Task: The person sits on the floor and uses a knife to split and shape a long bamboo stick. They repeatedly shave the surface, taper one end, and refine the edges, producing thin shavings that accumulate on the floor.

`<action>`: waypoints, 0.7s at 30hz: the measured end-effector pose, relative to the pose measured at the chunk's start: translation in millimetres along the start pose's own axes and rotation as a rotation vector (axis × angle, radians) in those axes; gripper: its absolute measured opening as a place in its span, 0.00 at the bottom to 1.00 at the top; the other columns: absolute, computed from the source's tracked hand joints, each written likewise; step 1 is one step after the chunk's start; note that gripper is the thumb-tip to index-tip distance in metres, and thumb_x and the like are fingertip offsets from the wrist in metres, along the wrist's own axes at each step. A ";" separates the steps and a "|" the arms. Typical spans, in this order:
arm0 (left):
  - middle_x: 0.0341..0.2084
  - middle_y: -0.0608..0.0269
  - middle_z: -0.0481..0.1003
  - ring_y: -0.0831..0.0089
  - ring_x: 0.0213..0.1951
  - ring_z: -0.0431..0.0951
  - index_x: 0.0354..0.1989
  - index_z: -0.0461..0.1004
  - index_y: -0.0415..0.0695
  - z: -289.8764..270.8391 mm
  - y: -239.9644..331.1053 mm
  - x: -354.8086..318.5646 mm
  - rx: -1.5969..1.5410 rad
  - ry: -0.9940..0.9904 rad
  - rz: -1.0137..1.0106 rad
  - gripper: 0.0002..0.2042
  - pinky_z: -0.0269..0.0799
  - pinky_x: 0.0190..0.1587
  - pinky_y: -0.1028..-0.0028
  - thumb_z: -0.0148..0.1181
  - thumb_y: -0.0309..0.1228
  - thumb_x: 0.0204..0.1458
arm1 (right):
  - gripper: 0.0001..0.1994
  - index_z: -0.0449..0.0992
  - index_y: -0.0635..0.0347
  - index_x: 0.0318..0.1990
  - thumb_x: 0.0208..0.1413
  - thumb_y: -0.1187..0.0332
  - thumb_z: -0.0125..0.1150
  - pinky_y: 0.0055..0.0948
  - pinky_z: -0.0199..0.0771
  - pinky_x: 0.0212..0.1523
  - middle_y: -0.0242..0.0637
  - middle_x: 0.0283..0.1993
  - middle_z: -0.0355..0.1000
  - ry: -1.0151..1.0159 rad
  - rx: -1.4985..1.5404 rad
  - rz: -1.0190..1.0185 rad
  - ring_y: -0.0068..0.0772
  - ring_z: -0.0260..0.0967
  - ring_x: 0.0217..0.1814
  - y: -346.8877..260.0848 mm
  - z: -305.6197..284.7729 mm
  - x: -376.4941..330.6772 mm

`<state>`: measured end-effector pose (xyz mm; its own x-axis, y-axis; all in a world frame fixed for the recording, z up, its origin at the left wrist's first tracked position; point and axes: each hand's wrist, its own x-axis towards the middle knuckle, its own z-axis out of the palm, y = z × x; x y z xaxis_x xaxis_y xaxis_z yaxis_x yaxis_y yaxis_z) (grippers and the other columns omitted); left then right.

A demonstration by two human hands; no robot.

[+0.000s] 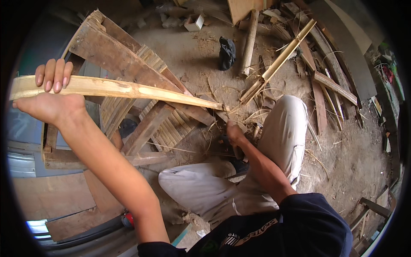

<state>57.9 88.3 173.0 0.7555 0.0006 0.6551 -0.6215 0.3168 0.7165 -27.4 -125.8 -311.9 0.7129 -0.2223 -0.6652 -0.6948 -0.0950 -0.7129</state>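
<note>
My left hand (53, 92) is wrapped round the wide end of a long pale split bamboo strip (128, 91) at the far left. The strip slopes down to the right across the wooden boards, and its narrow tip ends just above my right hand (234, 132). That hand is closed in front of my raised knee. It grips what looks like a knife with a flat, dull blade (222, 116) that lies close to the strip's tip. Most of its handle is hidden by my fingers. Thin curled shavings (214, 139) lie around my right hand.
A brown wooden plank frame (124, 60) stands under the strip, with slatted bamboo (171, 130) below. Split bamboo (287, 53), a round pole (250, 43) and a black bag (227, 53) lie ahead. Timber (319, 103) is piled at the right.
</note>
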 end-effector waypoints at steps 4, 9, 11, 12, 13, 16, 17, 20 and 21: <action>0.11 0.70 0.52 0.80 0.12 0.49 0.19 0.52 0.49 4.0 -0.1 -1.8 -0.018 -0.050 -0.007 0.34 0.47 0.17 0.80 0.16 0.69 0.55 | 0.39 0.69 0.73 0.20 0.65 0.40 0.35 0.42 0.68 0.21 0.48 0.14 0.65 -0.079 -0.113 -0.450 0.40 0.64 0.13 -3.8 3.5 0.2; 0.10 0.70 0.51 0.80 0.12 0.49 0.19 0.52 0.49 9.6 -2.2 -0.5 0.062 -0.004 -0.002 0.32 0.47 0.18 0.80 0.22 0.66 0.56 | 0.43 0.74 0.84 0.27 0.64 0.39 0.34 0.50 0.72 0.33 0.67 0.22 0.70 -0.036 -0.013 -0.014 0.60 0.75 0.31 -8.5 -2.3 3.3; 0.10 0.71 0.52 0.80 0.12 0.49 0.19 0.52 0.49 9.6 -0.6 -0.1 0.001 -0.082 -0.013 0.30 0.47 0.18 0.80 0.27 0.65 0.56 | 0.43 0.74 0.83 0.27 0.64 0.39 0.34 0.50 0.72 0.34 0.67 0.22 0.70 -0.069 -0.047 -0.203 0.61 0.75 0.31 -6.9 -3.8 4.3; 0.10 0.71 0.52 0.80 0.12 0.49 0.18 0.52 0.50 8.9 0.7 -0.5 -0.078 -0.152 -0.046 0.29 0.47 0.18 0.80 0.29 0.64 0.56 | 0.43 0.74 0.82 0.27 0.64 0.39 0.34 0.49 0.72 0.34 0.66 0.21 0.70 -0.050 -0.078 -0.262 0.61 0.75 0.32 -3.9 -4.3 3.9; 0.10 0.71 0.52 0.80 0.12 0.49 0.18 0.53 0.50 7.6 1.8 -1.5 -0.196 -0.236 -0.074 0.28 0.47 0.18 0.80 0.32 0.63 0.55 | 0.43 0.74 0.81 0.25 0.64 0.39 0.34 0.49 0.73 0.36 0.66 0.22 0.70 -0.092 -0.179 -0.354 0.62 0.76 0.34 -1.9 -3.1 4.6; 0.10 0.71 0.53 0.80 0.12 0.51 0.17 0.53 0.50 4.0 3.2 -3.0 -0.104 -0.188 -0.010 0.23 0.48 0.18 0.80 0.38 0.56 0.52 | 0.41 0.70 0.76 0.18 0.65 0.39 0.35 0.47 0.71 0.30 0.52 0.13 0.65 0.077 -0.211 -0.477 0.52 0.73 0.23 8.4 0.0 3.7; 0.10 0.71 0.53 0.80 0.12 0.50 0.18 0.53 0.50 3.2 3.4 -3.6 -0.036 -0.114 -0.030 0.26 0.47 0.17 0.80 0.34 0.60 0.54 | 0.41 0.72 0.77 0.19 0.65 0.40 0.35 0.49 0.71 0.31 0.58 0.15 0.67 -0.004 -0.051 -0.046 0.59 0.72 0.24 10.3 -0.2 5.1; 0.10 0.71 0.52 0.80 0.12 0.50 0.18 0.52 0.50 3.0 2.9 -4.2 -0.030 -0.123 -0.040 0.26 0.47 0.17 0.80 0.31 0.60 0.54 | 0.41 0.72 0.77 0.20 0.65 0.40 0.36 0.50 0.71 0.32 0.61 0.17 0.69 0.091 -0.127 -0.304 0.61 0.73 0.25 14.4 1.4 9.2; 0.10 0.71 0.52 0.80 0.12 0.49 0.18 0.52 0.50 3.1 2.4 -5.2 -0.032 -0.083 -0.043 0.27 0.47 0.17 0.80 0.29 0.61 0.55 | 0.41 0.74 0.79 0.23 0.65 0.41 0.35 0.50 0.72 0.33 0.63 0.21 0.71 -0.031 -0.190 -0.383 0.63 0.73 0.26 15.7 1.0 11.7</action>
<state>51.8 86.1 172.1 0.7607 -0.0919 0.6425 -0.5809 0.3452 0.7372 -29.9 -128.9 -331.2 0.9232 -0.1073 -0.3691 -0.3828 -0.3432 -0.8577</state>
